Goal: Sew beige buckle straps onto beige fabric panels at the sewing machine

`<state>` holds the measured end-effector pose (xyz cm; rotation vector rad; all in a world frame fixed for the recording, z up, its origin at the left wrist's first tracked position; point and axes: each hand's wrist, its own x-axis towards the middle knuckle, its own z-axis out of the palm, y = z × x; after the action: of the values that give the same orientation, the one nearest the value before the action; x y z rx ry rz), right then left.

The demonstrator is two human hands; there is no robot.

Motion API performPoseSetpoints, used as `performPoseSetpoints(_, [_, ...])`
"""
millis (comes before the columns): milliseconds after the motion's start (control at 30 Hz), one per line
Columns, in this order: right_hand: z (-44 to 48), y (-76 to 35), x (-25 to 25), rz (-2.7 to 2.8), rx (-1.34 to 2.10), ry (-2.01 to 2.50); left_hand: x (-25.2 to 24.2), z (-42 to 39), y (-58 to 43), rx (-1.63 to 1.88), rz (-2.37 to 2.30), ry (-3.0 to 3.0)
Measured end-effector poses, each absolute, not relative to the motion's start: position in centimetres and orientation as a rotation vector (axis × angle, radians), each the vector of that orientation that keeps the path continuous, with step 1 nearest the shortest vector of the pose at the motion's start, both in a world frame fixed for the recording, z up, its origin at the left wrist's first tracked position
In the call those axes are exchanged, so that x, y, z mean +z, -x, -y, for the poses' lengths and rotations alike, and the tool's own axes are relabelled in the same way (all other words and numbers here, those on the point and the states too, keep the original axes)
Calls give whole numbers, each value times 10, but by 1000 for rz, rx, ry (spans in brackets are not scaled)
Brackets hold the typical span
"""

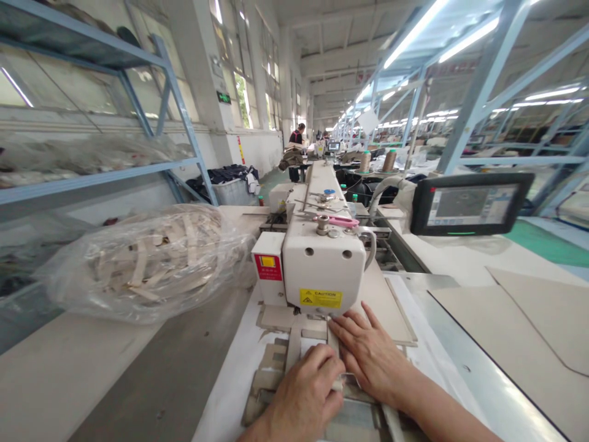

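A white sewing machine point(322, 258) with a yellow caution label stands on the table in front of me. Under its head lies a beige fabric strip point(332, 341) in a flat template. My left hand point(306, 396) is curled, fingers pinched on the strip just below the needle area. My right hand point(370, 356) lies beside it with fingers stretched flat, pressing the strip and the beige panel toward the machine head. The needle itself is hidden behind the machine head.
A clear plastic bag of beige strips point(147, 264) sits at left on the table. A control screen point(469, 205) stands at right, beige cardboard sheets point(519, 331) below it. Blue metal shelving point(92, 110) lines the left wall. A person point(297, 144) works far down the aisle.
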<state>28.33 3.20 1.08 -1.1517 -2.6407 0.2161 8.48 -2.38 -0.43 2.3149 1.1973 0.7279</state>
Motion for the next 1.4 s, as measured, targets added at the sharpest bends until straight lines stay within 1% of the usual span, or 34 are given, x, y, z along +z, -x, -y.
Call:
performPoseSetpoints(200, [-26,-282,18,2649,171,1217,-5,23,-86,707,-1211,-2327])
performPoseSetpoints(500, [-15,-275,25,2651,306,1248,-2,35,-75,553,-1223,-2340])
performPoseSetpoints(600, [-14,-274,25,2636,264,1258,7,39,-69,457,-1191,-2363])
performPoseSetpoints(833, [-16,-271,22,2633,157,1285,25,41,-63,185,-1293,-2478])
performPoseSetpoints(1033, [-20,-265,20,2649,122,1269,23,39,-55,137,-1269,-2632])
performPoseSetpoints(1267, [-14,-268,22,2652,126,1240,26,45,-61,-41,-1218,-2767])
performPoseSetpoints(1400, [-14,-279,17,2649,104,1273,23,45,-69,4,-1209,-2799])
